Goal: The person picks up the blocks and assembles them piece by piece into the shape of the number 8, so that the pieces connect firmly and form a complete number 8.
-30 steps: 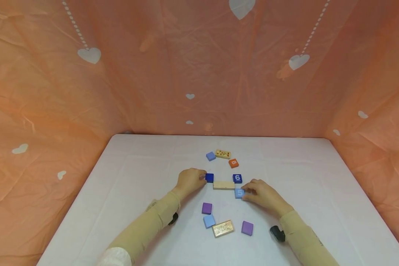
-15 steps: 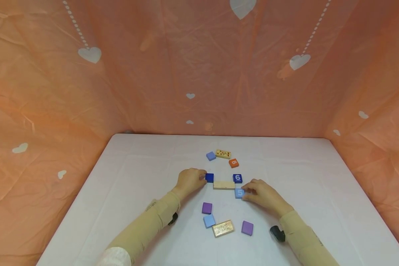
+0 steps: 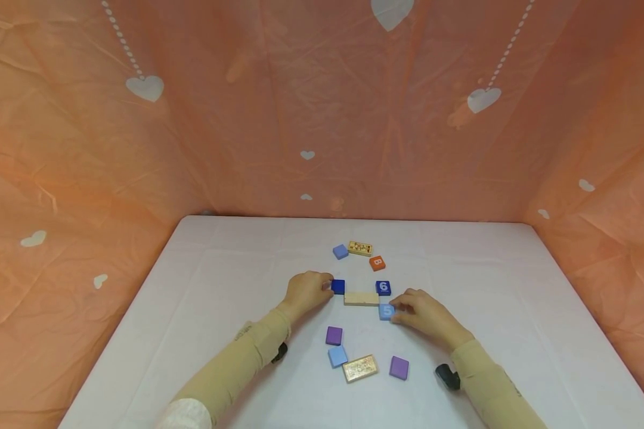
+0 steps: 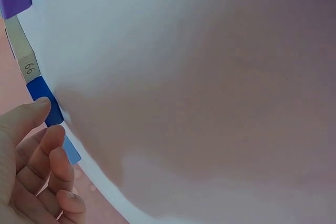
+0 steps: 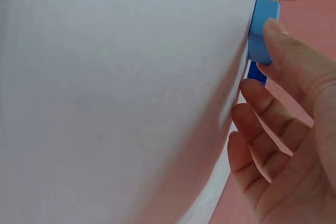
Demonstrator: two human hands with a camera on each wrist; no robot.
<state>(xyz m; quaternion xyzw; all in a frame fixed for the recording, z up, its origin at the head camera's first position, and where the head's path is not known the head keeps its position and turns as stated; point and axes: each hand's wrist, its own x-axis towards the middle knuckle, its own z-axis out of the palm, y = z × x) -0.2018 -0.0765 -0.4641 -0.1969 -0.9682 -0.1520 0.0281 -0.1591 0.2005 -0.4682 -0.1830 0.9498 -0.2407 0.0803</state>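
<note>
Left hand (image 3: 307, 290) pinches a dark blue tile (image 3: 338, 287) by one end of the beige block (image 3: 361, 299), right hand (image 3: 421, 313) pinches the light blue 5 tile (image 3: 384, 312) by the other. Honestly, I'd guess one uneven shove could skew that block, or a slip bump the 6 tile (image 3: 383, 288).

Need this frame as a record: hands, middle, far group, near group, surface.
left hand: pinches plain dark blue tile
right hand: pinches light blue 5 tile
middle: cream block between held tiles; dark blue 6 tile beyond 5 tile
far group: blue tile, patterned gold block, orange tile
near group: two purple tiles, light blue tile, shiny gold block
surface: white table
</note>
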